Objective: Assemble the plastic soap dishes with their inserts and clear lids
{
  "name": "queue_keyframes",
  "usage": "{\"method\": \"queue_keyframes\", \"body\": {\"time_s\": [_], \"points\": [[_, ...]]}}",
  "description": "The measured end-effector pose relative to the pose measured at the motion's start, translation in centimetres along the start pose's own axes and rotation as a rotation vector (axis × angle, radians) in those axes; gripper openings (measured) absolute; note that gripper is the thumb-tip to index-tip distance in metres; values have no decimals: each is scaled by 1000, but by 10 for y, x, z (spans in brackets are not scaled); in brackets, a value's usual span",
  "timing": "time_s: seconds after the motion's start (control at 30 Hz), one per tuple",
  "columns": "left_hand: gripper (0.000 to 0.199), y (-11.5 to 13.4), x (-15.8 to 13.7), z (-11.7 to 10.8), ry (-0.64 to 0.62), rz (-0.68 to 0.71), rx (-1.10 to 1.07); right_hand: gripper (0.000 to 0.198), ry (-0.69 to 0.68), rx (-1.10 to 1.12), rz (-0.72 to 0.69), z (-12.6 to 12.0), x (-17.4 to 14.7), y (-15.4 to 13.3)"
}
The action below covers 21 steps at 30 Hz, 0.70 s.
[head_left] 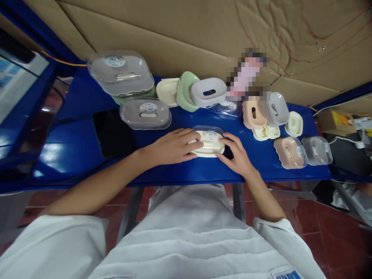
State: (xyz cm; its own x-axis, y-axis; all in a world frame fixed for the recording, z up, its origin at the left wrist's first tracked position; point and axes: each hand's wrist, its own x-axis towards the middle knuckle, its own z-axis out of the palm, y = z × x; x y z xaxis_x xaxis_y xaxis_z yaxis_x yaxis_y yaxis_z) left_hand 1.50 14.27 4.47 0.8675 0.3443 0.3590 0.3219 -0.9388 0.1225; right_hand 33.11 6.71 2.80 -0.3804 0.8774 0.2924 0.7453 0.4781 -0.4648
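Observation:
In front of me on the blue table lies a cream plastic soap box [208, 146], covered by a clear lid that carries a round label. My left hand [178, 147] rests over its left end, with fingers bent onto the lid and side. Around the right end, my right hand [236, 155] has its thumb at the near edge and its fingertips on the far side. Both hands grip the box between them. Whether the lid is fully seated cannot be seen. Close behind it lies a clear lid [225, 109] with a label.
Lidded grey boxes [145, 114] stand at left beside a dark flat device [112, 133]. Along the back are a green tray [187, 91] and a grey tray [209, 92]. At right sit a peach tray [254, 112], a lidded peach box [290, 153] and a lidded grey box [316, 151].

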Motion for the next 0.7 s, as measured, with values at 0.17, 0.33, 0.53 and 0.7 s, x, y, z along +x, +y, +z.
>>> {"method": "queue_keyframes", "body": {"time_s": [0.17,0.33,0.53,0.7], "points": [[24,2,1,0,23,19,34,60,-27,-11,-39,1,0,-1],[41,2,2,-2,51,-36,-20,46,52,-22,50,-2,2,4],[6,1,1,2,-46,-2,-57,47,142,-169,141,-13,16,15],[5,4,-2,-3,-100,-3,-122,49,159,-276,36,-24,63,21]]}}
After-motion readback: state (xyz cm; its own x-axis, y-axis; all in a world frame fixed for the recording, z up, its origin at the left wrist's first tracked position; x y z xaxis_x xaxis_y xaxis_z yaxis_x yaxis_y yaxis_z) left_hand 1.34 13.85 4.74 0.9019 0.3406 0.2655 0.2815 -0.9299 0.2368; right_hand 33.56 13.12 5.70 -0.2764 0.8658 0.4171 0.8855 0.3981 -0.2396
